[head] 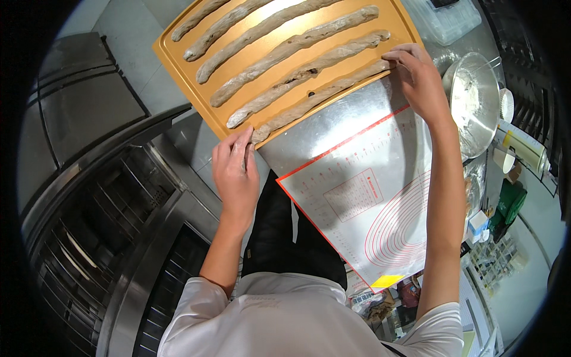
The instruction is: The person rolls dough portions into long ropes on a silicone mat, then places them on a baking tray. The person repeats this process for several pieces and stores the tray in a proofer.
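A long floured dough strip [330,91] lies along the near edge of a gold baking tray [196,96]. My left hand [236,158] has its fingertips on the strip's left end, at the tray's near corner. At the other end, the fingers and thumb of my right hand [415,76] pinch the dough by the tray's right side. One dark bit [311,94] sits on this strip's far side. Beyond it, several more twisted dough strips [294,42] lie roughly parallel and apart; the nearest of them has dark pieces [301,76] showing through.
Beside the tray, a white baking mat [330,178] with red markings covers part of the metal worktop [330,120]. A metal bowl [473,107] with flour stands right of my forearm. A clear plastic container [450,22] is at the far right. Oven racks [84,250] are at left.
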Demonstrator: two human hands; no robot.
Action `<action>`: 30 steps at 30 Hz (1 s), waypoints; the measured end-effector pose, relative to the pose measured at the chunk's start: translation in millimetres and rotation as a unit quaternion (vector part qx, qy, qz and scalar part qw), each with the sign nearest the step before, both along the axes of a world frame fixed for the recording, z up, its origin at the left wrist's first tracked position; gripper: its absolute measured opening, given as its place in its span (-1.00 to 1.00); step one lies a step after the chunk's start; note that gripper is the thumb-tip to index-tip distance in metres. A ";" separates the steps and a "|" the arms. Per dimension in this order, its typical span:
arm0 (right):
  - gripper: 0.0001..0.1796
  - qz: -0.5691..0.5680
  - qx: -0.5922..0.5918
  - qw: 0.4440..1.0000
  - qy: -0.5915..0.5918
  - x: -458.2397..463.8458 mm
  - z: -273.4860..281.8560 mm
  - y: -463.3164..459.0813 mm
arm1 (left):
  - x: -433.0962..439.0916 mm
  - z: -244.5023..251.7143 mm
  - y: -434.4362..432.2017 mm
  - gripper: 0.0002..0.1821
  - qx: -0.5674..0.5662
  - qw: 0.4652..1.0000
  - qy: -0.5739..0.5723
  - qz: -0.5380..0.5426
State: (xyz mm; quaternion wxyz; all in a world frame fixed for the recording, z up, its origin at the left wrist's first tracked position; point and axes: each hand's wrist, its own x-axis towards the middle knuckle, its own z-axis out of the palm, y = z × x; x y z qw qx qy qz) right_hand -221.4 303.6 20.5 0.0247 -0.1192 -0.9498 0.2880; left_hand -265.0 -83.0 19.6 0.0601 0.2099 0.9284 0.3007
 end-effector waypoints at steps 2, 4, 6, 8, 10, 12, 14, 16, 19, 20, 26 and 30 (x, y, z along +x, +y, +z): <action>-0.61 -0.062 -0.003 0.997 0.050 3.3 -1.7 -5.2 | -0.9 -1.4 1.4 -0.59 0.016 1.000 0.008 0.004; -0.58 -0.057 -0.026 0.997 0.034 4.8 -3.1 -7.7 | -3.3 -2.7 2.0 -0.57 0.020 0.999 -0.024 0.007; -0.54 -0.037 -0.018 0.999 0.025 4.4 -3.7 -7.1 | -4.6 -2.2 1.6 -0.55 0.011 0.999 -0.031 -0.007; -0.50 0.003 0.022 1.000 0.002 2.4 -4.4 -4.2 | -4.3 -0.4 0.6 -0.54 -0.014 0.999 -0.014 -0.027; -0.46 0.002 0.056 0.998 0.020 1.7 -5.7 -2.2 | -1.9 2.1 -0.3 -0.53 0.013 0.999 -0.034 -0.001; -0.42 -0.013 0.071 0.997 0.024 3.8 -8.0 -3.8 | 1.5 4.8 -1.1 -0.53 0.021 0.999 -0.031 0.033; -0.40 0.001 0.079 0.996 0.050 7.2 -12.0 -7.3 | 2.9 5.2 -1.3 -0.54 0.049 0.998 0.025 0.040; -0.36 0.020 0.076 0.995 0.055 9.2 -16.1 -10.0 | 2.3 4.0 -1.8 -0.55 0.018 0.999 0.025 0.019; -0.36 0.015 0.068 0.997 0.045 8.4 -15.7 -10.9 | -2.4 1.4 -2.5 -0.57 -0.009 0.999 0.026 -0.022; -0.37 0.018 0.080 0.995 0.065 7.0 -13.5 -11.4 | -2.6 1.6 -3.0 -0.58 -0.029 0.999 0.010 -0.030; -0.52 0.117 0.079 0.986 0.090 2.1 2.9 -59.7 | -2.2 -0.7 6.1 -0.62 -0.004 0.997 0.066 -0.032; -0.58 0.198 0.067 0.970 0.123 -6.0 -14.7 -111.5 | -3.6 -8.5 15.1 -0.62 -0.007 0.997 0.063 -0.053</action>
